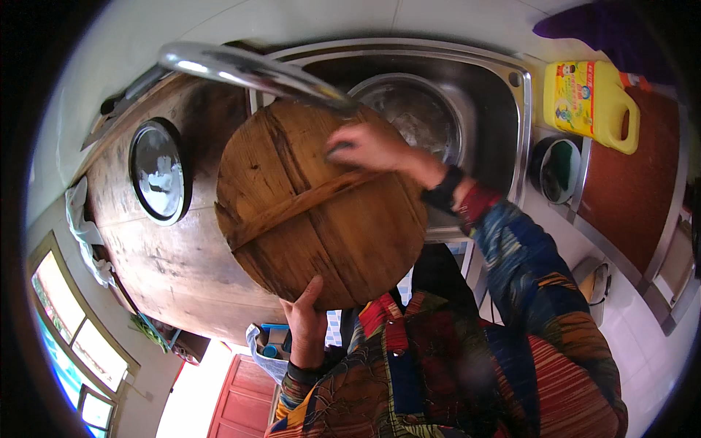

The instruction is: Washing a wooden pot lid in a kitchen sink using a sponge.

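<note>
A round wooden pot lid (361, 230) with a raised wooden bar across it is held tilted at the sink's left side, under the chrome faucet (257, 71). My left hand (308, 323) grips its lower edge, thumb on the upper face. Over the upper part of the lid is my right hand (369, 148), slightly blurred, its fingers curled around something small and dark that I cannot identify. Partly behind the lid and my right arm, a round metal basin (438, 104) stands in the stainless steel sink (490, 109).
On the wooden counter (191, 274) at left lies a round glass lid (159, 171) with a dark rim. A knife (118, 112) rests by the wall. At right are a yellow plastic jug (589, 104) and a dark round container (556, 169), beside a reddish-brown surface (624, 180).
</note>
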Demonstrator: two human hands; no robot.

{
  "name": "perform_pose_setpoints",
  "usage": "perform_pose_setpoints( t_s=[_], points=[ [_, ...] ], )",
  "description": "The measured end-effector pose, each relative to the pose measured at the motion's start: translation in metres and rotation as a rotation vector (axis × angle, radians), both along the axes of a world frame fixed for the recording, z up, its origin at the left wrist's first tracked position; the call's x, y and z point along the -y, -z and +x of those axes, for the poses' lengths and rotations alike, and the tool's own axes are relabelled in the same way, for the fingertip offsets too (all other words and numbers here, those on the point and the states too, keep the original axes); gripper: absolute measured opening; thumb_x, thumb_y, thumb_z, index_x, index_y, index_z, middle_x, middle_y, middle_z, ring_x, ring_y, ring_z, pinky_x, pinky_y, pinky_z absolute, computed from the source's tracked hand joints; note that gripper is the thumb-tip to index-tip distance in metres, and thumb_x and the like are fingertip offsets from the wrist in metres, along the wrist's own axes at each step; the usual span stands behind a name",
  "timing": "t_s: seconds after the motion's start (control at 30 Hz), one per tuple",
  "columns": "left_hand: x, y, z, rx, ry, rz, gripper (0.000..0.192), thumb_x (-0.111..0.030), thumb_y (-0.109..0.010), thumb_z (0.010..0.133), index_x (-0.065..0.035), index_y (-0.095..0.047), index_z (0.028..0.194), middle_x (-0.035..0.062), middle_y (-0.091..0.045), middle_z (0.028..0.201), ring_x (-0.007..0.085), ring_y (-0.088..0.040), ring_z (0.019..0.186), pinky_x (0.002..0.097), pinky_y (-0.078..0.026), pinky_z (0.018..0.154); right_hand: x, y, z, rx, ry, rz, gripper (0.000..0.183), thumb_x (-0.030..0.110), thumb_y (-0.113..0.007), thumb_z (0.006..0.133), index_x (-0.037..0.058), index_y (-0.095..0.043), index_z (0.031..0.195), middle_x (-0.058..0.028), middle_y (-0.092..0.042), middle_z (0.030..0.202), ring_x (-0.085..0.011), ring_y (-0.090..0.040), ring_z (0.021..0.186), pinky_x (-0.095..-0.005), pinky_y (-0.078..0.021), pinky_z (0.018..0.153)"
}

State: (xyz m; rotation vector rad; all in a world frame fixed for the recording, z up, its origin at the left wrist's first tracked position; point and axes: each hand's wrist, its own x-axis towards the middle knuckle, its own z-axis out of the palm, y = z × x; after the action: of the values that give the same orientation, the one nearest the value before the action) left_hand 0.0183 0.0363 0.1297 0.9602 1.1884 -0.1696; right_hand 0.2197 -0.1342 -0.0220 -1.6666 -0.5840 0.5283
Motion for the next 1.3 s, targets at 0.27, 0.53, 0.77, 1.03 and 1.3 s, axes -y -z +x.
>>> perform_pose_setpoints(
  t_s=[0.27, 0.53, 0.77, 1.03, 1.3],
  points=[
    [-0.005, 0.001, -0.003, 0.094, -0.006, 0.079, 0.065, 0.011, -0.057, 0.071, -0.0059, -0.035, 0.130, 0.0134, -0.047, 0.120, 0.0282, -0.048, 0.109, 0.0389, -0.041, 0.094, 0.067, 0.055, 0.010, 0.035, -0.321, -0.119, 0.022, 0.003, -0.060, 0.074, 0.0040, -0.061, 0.096, -0.0110, -0.056, 0.100, -0.0262, -0.054, 0.095, -0.0345, -0.0427, 0.084],
    [-0.004, 0.009, 0.002, 0.086, 0.011, 0.045, 0.067, 0.011, -0.057, 0.070, -0.0062, -0.034, 0.131, 0.0129, -0.046, 0.122, 0.0283, -0.047, 0.110, 0.0397, -0.040, 0.094, 0.021, 0.016, 0.019, 0.078, -0.448, -0.028, 0.020, 0.004, -0.055, 0.078, 0.0018, -0.063, 0.096, -0.0109, -0.059, 0.091, -0.0248, -0.056, 0.089, -0.0331, -0.0434, 0.079],
    [-0.001, 0.002, 0.005, 0.064, -0.010, 0.086, 0.066, 0.011, -0.057, 0.070, -0.0053, -0.035, 0.130, 0.0135, -0.046, 0.123, 0.0284, -0.047, 0.110, 0.0406, -0.040, 0.095, 0.004, 0.010, 0.024, 0.129, -0.523, 0.133, 0.014, 0.003, -0.055, 0.079, 0.0014, -0.061, 0.092, -0.0093, -0.058, 0.095, -0.0234, -0.055, 0.093, -0.0338, -0.0431, 0.082],
    [-0.007, -0.002, 0.007, 0.061, 0.025, 0.092, 0.063, 0.011, -0.057, 0.071, -0.0034, -0.037, 0.128, 0.0129, -0.048, 0.120, 0.0276, -0.049, 0.107, 0.0391, -0.042, 0.092, 0.094, 0.044, 0.009, -0.028, -0.370, -0.185, 0.013, -0.001, -0.056, 0.076, 0.0021, -0.061, 0.087, -0.0095, -0.058, 0.094, -0.0260, -0.054, 0.093, -0.0338, -0.0427, 0.081],
    [-0.003, 0.000, 0.009, 0.122, 0.051, 0.076, 0.056, 0.006, -0.060, 0.071, -0.0005, -0.041, 0.123, 0.0127, -0.051, 0.115, 0.0271, -0.050, 0.106, 0.0373, -0.042, 0.091, 0.010, 0.001, 0.017, 0.180, -0.401, -0.016, 0.015, 0.006, -0.054, 0.082, 0.0024, -0.060, 0.095, -0.0115, -0.059, 0.093, -0.0265, -0.057, 0.090, -0.0367, -0.0442, 0.081]
  ],
)
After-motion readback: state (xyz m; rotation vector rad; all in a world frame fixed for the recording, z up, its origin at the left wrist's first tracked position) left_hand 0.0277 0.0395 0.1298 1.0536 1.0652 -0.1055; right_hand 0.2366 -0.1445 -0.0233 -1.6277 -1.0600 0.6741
